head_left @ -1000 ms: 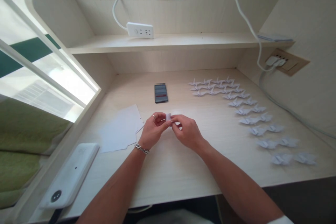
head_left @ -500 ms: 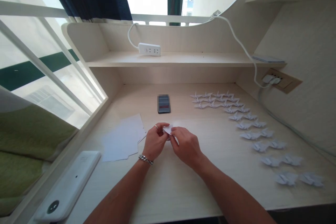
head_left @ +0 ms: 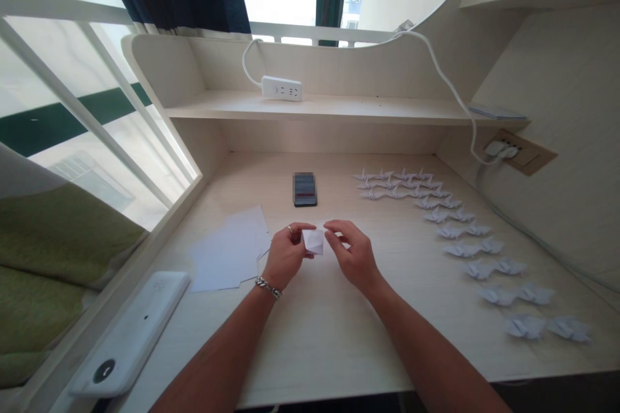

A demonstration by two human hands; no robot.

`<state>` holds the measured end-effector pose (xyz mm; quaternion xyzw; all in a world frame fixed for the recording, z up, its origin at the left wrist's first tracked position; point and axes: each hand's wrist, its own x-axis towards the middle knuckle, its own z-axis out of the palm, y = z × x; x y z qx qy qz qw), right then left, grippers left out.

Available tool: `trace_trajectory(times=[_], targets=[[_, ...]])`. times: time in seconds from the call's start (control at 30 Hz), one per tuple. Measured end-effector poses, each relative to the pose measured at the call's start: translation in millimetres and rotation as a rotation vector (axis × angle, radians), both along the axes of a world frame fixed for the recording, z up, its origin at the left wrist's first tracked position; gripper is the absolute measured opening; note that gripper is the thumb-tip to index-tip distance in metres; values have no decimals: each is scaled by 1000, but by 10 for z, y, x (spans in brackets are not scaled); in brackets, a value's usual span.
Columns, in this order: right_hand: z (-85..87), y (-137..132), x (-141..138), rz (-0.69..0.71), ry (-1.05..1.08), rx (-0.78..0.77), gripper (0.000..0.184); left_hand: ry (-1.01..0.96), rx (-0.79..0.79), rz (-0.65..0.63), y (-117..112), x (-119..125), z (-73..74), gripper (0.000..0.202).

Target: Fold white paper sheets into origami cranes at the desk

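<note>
A small folded square of white paper (head_left: 314, 242) is pinched between the thumb and fingers of my left hand (head_left: 287, 253), a little above the desk. Faint creases cross its face. Just to the right of the paper is my right hand (head_left: 354, 255), fingers bent and slightly apart, its fingertips close to the paper's upper right corner with nothing visible in them. Sheets of plain white paper (head_left: 225, 255) lie overlapping on the desk, left of my left hand. Rows of folded white paper cranes (head_left: 455, 231) stand along the right side.
A phone (head_left: 305, 189) lies on the desk (head_left: 334, 348) beyond my hands. At the left edge is a long white device (head_left: 133, 335). A power strip (head_left: 281, 88) sits on the back shelf (head_left: 339, 106); a white cable (head_left: 448, 80) runs down to the wall socket (head_left: 520, 151).
My right hand has come off the folded paper and moved slightly right. The paper now shows a flat square face in my left hand. The view has shifted a little.
</note>
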<state>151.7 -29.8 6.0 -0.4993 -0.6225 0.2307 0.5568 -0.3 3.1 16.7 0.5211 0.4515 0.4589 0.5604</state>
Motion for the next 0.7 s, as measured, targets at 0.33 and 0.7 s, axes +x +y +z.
trace_trajectory(times=[0.33,0.7], targets=[[-141,150,104,264,558,-434,28,4,-5,-88,-37,36,20,22],[-64,106,114,332,576,-503,31,74,-20,-115,-63,60,46,17]])
